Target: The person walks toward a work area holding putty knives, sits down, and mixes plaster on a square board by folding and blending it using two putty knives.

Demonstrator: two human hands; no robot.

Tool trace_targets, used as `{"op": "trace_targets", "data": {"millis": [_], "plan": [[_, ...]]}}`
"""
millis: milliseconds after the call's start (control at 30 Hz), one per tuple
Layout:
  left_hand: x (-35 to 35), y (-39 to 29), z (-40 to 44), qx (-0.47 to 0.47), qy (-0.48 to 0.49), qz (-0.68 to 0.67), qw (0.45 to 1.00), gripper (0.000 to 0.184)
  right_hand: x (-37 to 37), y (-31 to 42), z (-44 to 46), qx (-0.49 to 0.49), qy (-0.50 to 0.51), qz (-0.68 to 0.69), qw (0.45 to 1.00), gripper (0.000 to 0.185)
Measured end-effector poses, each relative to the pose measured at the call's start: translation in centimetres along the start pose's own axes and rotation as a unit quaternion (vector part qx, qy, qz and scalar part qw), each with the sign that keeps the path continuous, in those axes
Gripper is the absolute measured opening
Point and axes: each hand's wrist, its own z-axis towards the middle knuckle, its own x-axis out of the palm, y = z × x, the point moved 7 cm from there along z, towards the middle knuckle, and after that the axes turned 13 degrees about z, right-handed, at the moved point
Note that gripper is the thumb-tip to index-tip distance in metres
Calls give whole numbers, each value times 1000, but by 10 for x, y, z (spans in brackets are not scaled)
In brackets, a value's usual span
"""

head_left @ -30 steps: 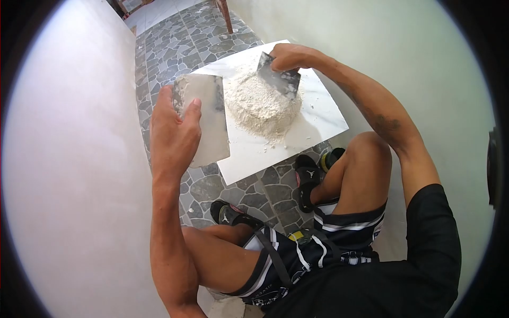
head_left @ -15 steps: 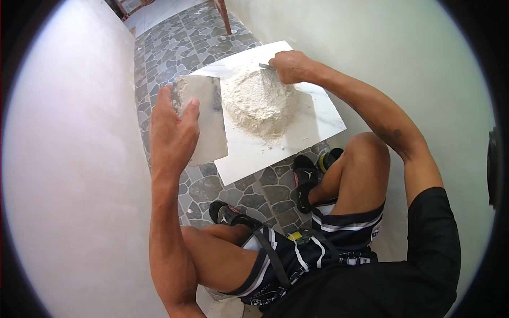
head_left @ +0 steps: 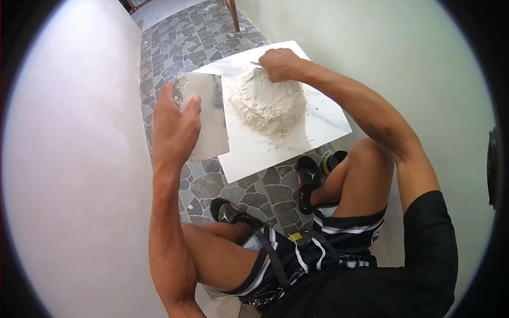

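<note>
A mound of pale powder (head_left: pixel 269 106) lies on a white marble-patterned panel (head_left: pixel 326 116). My left hand (head_left: pixel 177 127) grips a flat rectangular slab (head_left: pixel 209 127) by its left side, thumb on top, with whitish residue near its upper left corner. The slab is beside the mound and overlaps the panel's left part. At the far edge of the mound, my right hand (head_left: pixel 282 64) is closed around a tool whose thin metal blade (head_left: pixel 255 63) pokes out to the left. Its handle is hidden in the fist.
Pale walls rise on the left (head_left: pixel 79 159) and right (head_left: pixel 382 58). The floor (head_left: pixel 207 185) has a grey stone pattern. A brown wooden leg (head_left: pixel 232 16) stands beyond the panel. My slippered feet are near the panel's front edge.
My right hand has shifted left with the blade along the far side of the mound. The left hand keeps its hold on the slab. The whole view has shifted slightly.
</note>
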Motion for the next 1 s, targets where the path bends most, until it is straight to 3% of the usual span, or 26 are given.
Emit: {"op": "trace_targets", "data": {"millis": [100,233,367,633,733,1000], "plan": [[-1,2,3,36,-25,34,998,44,9,12,7,-31,-7,-13,999,19],[-4,1,3,27,-23,26,999,45,14,31,3,-72,34,-17,997,29],[-5,4,3,20,-26,37,999,47,8,47,-17,-138,15,-19,990,24],[-5,8,3,13,-22,24,999,47,11,37,-72,-170,45,-18,984,28],[-5,2,1,18,-22,34,999,47,6,30,-94,-224,34,-8,974,33],[2,6,3,38,-42,42,998,48,3,19,-111,-161,-27,-41,986,29]]}}
